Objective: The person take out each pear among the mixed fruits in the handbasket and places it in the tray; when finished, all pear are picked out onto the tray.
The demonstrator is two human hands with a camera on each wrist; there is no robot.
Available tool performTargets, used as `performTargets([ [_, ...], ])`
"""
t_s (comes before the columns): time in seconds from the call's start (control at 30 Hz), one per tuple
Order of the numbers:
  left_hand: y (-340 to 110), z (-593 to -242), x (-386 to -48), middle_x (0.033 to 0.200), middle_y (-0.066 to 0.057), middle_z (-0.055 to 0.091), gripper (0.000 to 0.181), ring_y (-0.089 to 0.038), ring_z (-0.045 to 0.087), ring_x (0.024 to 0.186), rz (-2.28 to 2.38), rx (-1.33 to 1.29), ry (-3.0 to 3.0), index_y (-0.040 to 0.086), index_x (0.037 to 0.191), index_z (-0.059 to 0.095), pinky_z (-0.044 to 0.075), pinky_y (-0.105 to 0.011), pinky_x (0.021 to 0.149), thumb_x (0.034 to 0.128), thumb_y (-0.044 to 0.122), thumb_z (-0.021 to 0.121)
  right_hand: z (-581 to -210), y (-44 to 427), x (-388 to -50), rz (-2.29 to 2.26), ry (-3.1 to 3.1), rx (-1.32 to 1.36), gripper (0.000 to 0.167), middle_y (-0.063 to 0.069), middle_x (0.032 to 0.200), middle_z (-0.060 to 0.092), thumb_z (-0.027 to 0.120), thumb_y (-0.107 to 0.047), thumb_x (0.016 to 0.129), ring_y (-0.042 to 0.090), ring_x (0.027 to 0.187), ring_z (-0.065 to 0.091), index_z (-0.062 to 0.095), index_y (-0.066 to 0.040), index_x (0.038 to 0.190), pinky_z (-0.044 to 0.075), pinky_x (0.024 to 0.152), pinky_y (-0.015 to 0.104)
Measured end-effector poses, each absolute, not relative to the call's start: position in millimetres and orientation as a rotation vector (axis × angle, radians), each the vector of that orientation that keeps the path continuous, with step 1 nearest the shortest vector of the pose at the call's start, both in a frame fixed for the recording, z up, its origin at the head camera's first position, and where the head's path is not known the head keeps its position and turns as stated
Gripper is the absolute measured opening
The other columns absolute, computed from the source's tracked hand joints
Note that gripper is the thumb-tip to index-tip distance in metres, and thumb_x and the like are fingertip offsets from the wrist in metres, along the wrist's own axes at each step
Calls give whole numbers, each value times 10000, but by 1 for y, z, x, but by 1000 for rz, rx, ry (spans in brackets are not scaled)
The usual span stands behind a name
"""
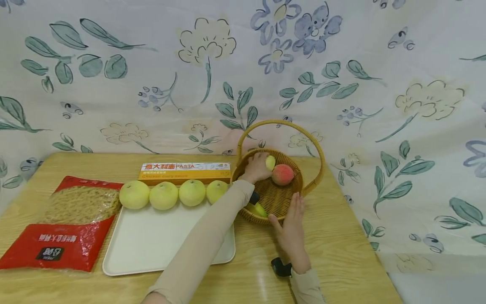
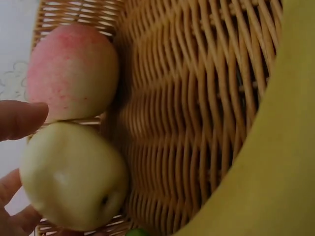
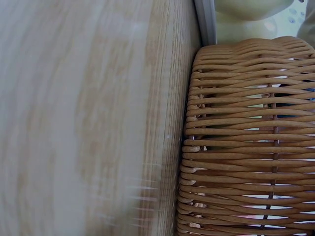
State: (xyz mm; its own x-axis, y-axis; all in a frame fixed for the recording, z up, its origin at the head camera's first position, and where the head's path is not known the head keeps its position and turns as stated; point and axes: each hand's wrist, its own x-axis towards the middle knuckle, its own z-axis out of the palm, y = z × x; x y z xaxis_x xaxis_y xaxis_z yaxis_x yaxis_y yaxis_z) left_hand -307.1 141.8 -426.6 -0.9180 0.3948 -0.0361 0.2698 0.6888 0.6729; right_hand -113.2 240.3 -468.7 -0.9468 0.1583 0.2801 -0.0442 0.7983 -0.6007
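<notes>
A round wicker basket (image 1: 279, 198) with a tall arched handle stands on the table. Reaching inside it, my left hand (image 1: 256, 168) holds a pale yellow-green fruit (image 2: 74, 174), apple- or pear-like, at the far side; its thumb and fingers lie around the fruit. A pink-red peach (image 1: 282, 174) touches that fruit. A banana (image 1: 260, 210) lies at the basket's near left and fills the right of the left wrist view. My right hand (image 1: 292, 230) touches the near right rim with fingers extended; the right wrist view shows the basket wall (image 3: 251, 147) but no hand.
Left of the basket is a white tray (image 1: 152, 240) with several round yellow-green fruits (image 1: 163, 195) along its far edge. Behind them stands a pasta box (image 1: 184, 172). A red bag of pasta (image 1: 72, 223) lies at far left. A floral cloth (image 1: 243, 76) hangs behind the table.
</notes>
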Motion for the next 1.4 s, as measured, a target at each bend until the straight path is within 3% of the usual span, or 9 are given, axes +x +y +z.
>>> performTargets([
  [0.17, 137, -433, -303, 1460, -196, 310, 717, -445, 387, 1287, 1080, 487, 2666, 192, 1469, 369, 461, -538, 936, 842, 307, 697, -474, 237, -112, 911, -2649, -71, 1021, 300, 1589, 27, 485, -598, 916, 444, 1480, -6, 10, 72, 1522, 156, 1155, 620],
  [0.4, 133, -426, -289, 1307, -221, 436, 698, -324, 528, 1020, 1122, 514, 2520, 154, 1382, 412, 452, -382, 759, 766, 146, 740, -475, 242, -114, 914, -2664, -77, 1008, 295, 1592, 14, 492, -580, 924, 437, 1483, -22, 2, 63, 1526, 146, 1155, 623],
  [0.63, 118, -411, -278, 1339, -160, 481, 739, -305, 497, 1150, 1344, 637, 2550, 131, 1407, 444, 485, -433, 874, 743, 166, 766, -475, 243, -114, 919, -2662, -79, 989, 297, 1592, 1, 546, -500, 930, 447, 1480, -34, -5, 67, 1523, 132, 1156, 627],
  [0.83, 76, -379, -237, 1364, -116, 470, 781, -296, 513, 1178, 1692, 726, 2523, 145, 1383, 446, 485, -482, 924, 707, 156, 838, -474, 242, -114, 908, -2642, -43, 1003, 315, 1584, 17, 507, -555, 928, 462, 1475, -19, 5, 83, 1518, 126, 1155, 633],
  [1.03, 23, -369, -188, 1332, -114, 485, 785, -300, 519, 1184, 1904, 667, 2567, 145, 1349, 455, 467, -502, 954, 670, 79, 842, -473, 243, -113, 907, -2641, -39, 1011, 312, 1586, 1, 471, -586, 926, 466, 1474, -26, -10, 75, 1520, 116, 1156, 635],
  [1.4, -54, -391, -147, 1378, -162, 377, 881, -348, 448, 1235, 1832, 324, 2721, 174, 1434, 379, 411, -582, 1000, 680, -4, 798, -471, 243, -112, 922, -2684, -42, 1004, 307, 1587, -30, 501, -544, 935, 459, 1475, -51, -28, 81, 1516, 119, 1157, 629],
])
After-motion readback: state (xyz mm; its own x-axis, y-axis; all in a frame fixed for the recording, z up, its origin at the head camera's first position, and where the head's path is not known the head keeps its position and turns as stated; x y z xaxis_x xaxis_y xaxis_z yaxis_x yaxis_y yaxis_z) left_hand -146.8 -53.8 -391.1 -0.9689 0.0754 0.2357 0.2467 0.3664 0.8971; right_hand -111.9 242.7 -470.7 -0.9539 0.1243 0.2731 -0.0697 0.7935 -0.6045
